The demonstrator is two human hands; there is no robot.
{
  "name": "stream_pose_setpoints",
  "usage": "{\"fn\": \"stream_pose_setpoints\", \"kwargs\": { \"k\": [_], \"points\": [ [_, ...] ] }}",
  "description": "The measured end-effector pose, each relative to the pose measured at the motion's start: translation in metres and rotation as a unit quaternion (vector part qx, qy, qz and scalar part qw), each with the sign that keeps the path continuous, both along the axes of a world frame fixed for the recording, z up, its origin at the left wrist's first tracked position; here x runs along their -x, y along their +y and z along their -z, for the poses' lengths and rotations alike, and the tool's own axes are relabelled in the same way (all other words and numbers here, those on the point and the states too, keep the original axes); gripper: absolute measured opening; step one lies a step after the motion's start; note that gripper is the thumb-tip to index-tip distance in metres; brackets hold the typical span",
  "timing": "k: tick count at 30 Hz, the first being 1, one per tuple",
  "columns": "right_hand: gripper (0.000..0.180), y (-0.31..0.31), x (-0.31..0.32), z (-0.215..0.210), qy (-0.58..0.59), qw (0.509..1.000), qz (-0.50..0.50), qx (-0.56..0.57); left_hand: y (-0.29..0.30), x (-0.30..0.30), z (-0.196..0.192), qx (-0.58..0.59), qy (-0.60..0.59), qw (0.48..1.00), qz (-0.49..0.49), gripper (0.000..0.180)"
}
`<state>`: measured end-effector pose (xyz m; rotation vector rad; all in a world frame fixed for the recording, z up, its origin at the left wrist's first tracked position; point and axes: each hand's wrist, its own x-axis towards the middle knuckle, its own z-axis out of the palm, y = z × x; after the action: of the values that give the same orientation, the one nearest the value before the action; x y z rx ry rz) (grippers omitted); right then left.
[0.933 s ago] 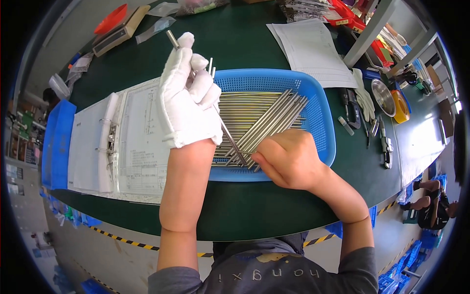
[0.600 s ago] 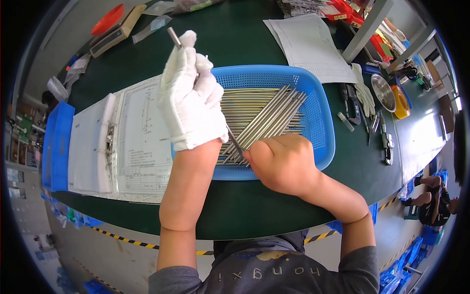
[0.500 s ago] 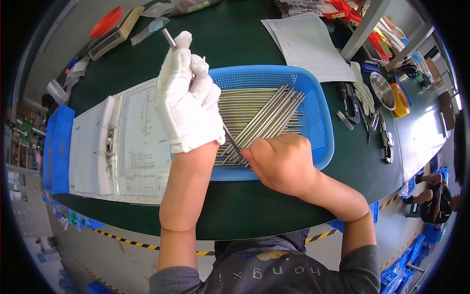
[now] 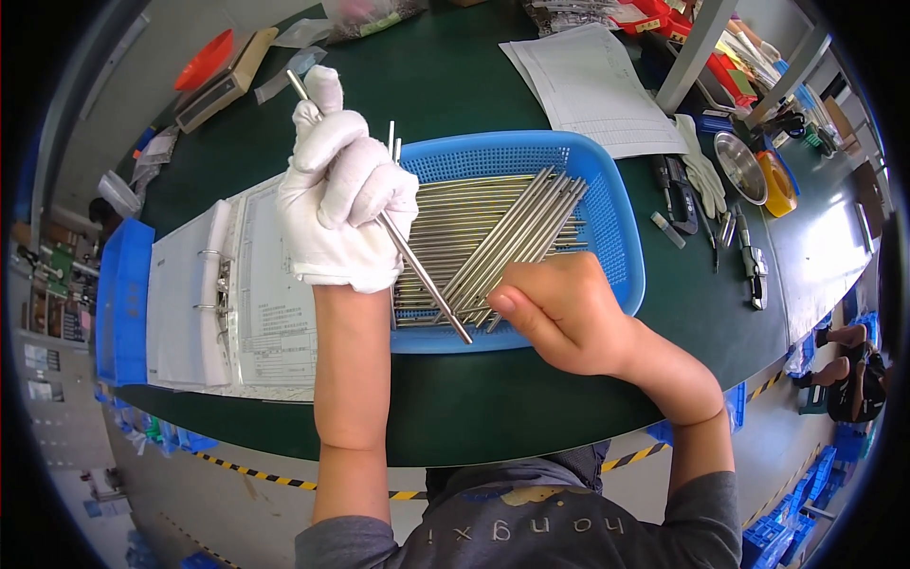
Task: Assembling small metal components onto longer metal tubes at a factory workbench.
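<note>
Rod (image 4: 427, 274) has shifted: its lower end now sits apart from the right hand (image 4: 569, 318), over the basket's (image 4: 614, 213) near rim.
Gloved left hand (image 4: 346, 190) is curled round it; the bare right is a fist, contents unclear. Seemingly one-rod handling; the next move calls for steady left fingers.

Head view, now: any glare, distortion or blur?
Head view: glare on the pale glossy surface at far right; head view: fisheye bows the near edge of the dark green tabletop, corners black; head view: streaky highlights on the silver metal rods in the blue perforated plastic basket; head view: white-gloved left hand looks fairly crisp.
</note>
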<state>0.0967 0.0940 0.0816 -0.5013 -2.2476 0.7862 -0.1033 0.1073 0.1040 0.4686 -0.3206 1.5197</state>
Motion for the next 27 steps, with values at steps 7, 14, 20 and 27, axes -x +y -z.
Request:
{"fn": "stream_pose_setpoints", "kwargs": {
  "k": [7, 14, 20, 27],
  "points": [
    [0.025, -0.001, 0.002, -0.001, 0.023, 1.0, -0.013, -0.004, 0.002, 0.0, -0.002, -0.032, 0.029, 0.999, 0.02, 0.03],
    [0.025, -0.001, 0.004, 0.005, 0.023, 0.995, 0.014, -0.096, 0.001, -0.002, -0.001, -0.016, 0.033, 0.999, 0.0, 0.029],
    [0.023, -0.009, 0.005, 0.004, -0.039, 0.982, 0.032, -0.182, 0.0, -0.006, 0.002, -0.024, 0.059, 0.998, -0.03, 0.03],
    [0.025, -0.011, 0.011, 0.015, -0.003, 0.984, 0.082, -0.158, -0.005, -0.015, -0.002, -0.023, 0.083, 0.995, -0.058, 0.034]
  ]
}}
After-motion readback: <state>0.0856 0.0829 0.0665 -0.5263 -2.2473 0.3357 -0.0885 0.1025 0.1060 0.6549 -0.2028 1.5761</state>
